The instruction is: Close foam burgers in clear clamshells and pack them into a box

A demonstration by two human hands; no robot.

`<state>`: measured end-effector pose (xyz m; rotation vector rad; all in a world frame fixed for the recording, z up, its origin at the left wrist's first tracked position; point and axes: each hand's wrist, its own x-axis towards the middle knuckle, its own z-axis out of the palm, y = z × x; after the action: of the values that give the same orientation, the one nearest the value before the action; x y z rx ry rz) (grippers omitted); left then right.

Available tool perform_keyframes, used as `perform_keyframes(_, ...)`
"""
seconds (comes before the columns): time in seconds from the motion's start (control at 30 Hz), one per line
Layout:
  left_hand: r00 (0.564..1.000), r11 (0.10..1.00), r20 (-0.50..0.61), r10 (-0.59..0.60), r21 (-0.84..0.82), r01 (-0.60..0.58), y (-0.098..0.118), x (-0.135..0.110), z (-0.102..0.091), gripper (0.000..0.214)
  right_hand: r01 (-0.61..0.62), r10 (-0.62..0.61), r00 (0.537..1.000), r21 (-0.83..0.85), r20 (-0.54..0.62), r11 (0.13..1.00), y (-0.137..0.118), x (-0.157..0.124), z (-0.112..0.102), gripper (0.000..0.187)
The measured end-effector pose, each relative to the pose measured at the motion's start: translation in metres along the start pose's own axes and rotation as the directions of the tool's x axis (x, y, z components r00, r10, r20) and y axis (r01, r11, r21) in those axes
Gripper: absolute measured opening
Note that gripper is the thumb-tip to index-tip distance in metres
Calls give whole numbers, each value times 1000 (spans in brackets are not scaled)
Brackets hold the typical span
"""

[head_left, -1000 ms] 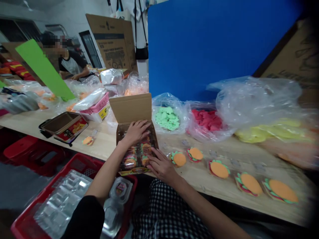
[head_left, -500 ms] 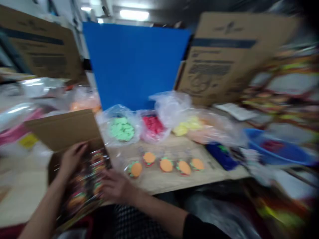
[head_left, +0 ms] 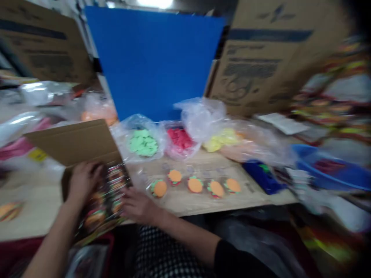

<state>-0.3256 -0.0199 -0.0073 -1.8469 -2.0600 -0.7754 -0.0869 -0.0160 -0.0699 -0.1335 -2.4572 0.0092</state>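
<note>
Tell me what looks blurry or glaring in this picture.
Head view: the left hand, right hand and open box look soft; head view: stacked packs at far right smear most; head view: the ceiling light at the top edge washes out white; head view: plastic wrapping at left catches glare.

Both hands are blurred. The left hand (head_left: 82, 180) hides part of what fills the box (head_left: 77, 141); whether the right hand (head_left: 138, 204) touches the box is unclear. The left end of the surface (head_left: 179, 206) is cut off, as is a burger (head_left: 8, 211) there. Beyond the far edge, the carton (head_left: 290, 88) bears unreadable print. Below the near edge, a red bin (head_left: 109, 249) is cropped.
</note>
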Motion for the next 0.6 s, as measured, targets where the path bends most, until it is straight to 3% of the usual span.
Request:
perform_keyframes(0.13,933,970,291,214,51,-238,44,-11,-11,45,-60,65,997,100,-48,993,-4,-2,6,18)
perform_keyframes(0.23,883,957,390,261,15,-289,54,-25,-6,47,-54,57,998,105,-34,993,-6,-4,9,18)
perform_keyframes(0.43,890,964,386,244,3,-266,53,-33,2,48,-37,36,999,53,21,998,-7,-12,12,24)
perform_keyframes(0.6,918,948,249,309,-7,-317,51,-39,3,37,-30,28,996,26,88,999,-8,-22,14,39)
